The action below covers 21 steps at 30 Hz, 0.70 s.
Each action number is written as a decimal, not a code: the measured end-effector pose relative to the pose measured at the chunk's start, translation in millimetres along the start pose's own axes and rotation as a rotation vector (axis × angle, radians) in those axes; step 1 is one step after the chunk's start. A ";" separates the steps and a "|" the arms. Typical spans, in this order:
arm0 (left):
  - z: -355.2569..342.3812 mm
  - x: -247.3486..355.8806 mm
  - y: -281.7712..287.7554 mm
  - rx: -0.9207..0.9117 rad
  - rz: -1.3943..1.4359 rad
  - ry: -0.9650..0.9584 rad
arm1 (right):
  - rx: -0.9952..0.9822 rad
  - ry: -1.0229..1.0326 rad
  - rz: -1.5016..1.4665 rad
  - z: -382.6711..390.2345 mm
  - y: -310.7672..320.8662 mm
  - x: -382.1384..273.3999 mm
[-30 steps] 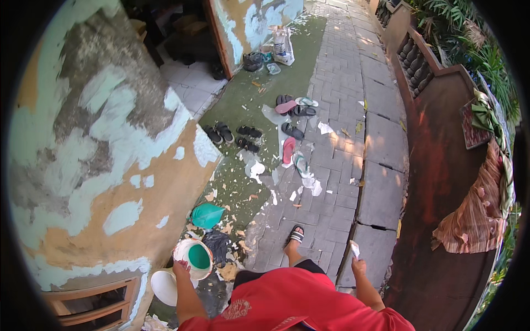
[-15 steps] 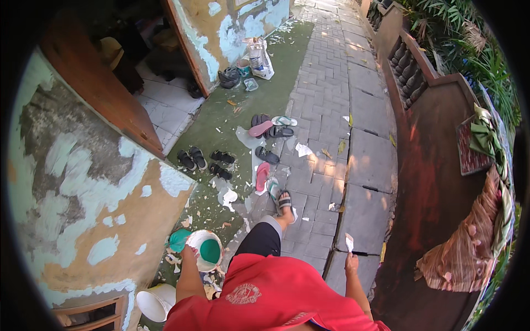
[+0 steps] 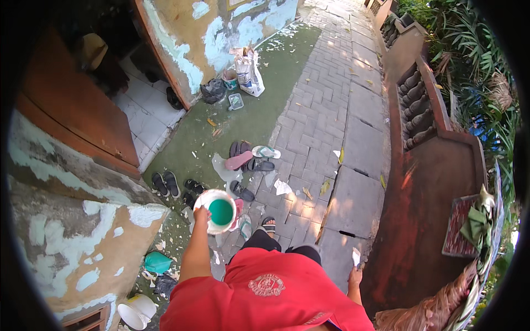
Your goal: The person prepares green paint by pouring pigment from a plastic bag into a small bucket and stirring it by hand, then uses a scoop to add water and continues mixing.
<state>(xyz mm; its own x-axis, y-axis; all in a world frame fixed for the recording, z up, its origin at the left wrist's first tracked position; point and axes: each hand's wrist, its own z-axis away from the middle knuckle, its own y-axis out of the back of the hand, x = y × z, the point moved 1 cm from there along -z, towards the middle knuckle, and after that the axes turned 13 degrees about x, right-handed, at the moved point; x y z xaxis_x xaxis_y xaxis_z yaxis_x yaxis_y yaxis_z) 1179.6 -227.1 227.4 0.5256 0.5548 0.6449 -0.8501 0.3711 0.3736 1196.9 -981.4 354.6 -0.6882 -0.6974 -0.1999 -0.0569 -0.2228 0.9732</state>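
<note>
My left hand [image 3: 202,214] grips the near-left rim of a white bucket [image 3: 216,194], closed around its edge. Teal-green paint [image 3: 221,212] shows inside the bucket, which hangs out in front of me. Low on the right, my right hand [image 3: 355,276] is wrapped round the handle of a paintbrush [image 3: 356,256]. Its pale bristles point up and away from me. Part of the handle is hidden by my fingers.
Several sandals, including a white-and-green flip-flop [image 3: 266,151], lie ahead. A peeling wall [image 3: 83,243] and an open doorway [image 3: 135,105] stand left, a low brown wall [image 3: 430,182] right. Behind left are a teal bag-like item [image 3: 157,262] and a tipped white bucket [image 3: 137,310].
I have moved forward along the path. My left hand has lifted the paint bucket forward, away from the teal item on the ground. The paintbrush stays in my right hand.
</note>
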 end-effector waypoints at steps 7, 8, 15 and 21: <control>54.2 168.8 -196.5 -0.158 0.079 -0.166 | -0.165 -0.046 0.118 -133.2 -53.4 -82.3; 61.4 187.6 -219.2 -0.173 0.098 -0.176 | -0.169 0.085 0.070 -152.6 -58.8 -94.1; 97.3 303.8 -342.5 -0.090 0.113 -0.271 | -0.250 0.105 0.258 -328.5 -102.2 -253.7; 124.7 382.4 -452.2 -0.086 0.172 -0.274 | 0.021 0.432 0.128 -555.9 -123.5 -387.3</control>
<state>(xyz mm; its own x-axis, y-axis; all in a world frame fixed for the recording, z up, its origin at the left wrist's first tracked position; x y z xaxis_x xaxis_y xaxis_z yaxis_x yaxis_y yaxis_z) 1760.9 -275.6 388.2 0.3365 0.3985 0.8532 -0.9137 0.3574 0.1935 1872.5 -1062.4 248.6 -0.3260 -0.9398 -0.1025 -0.0091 -0.1053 0.9944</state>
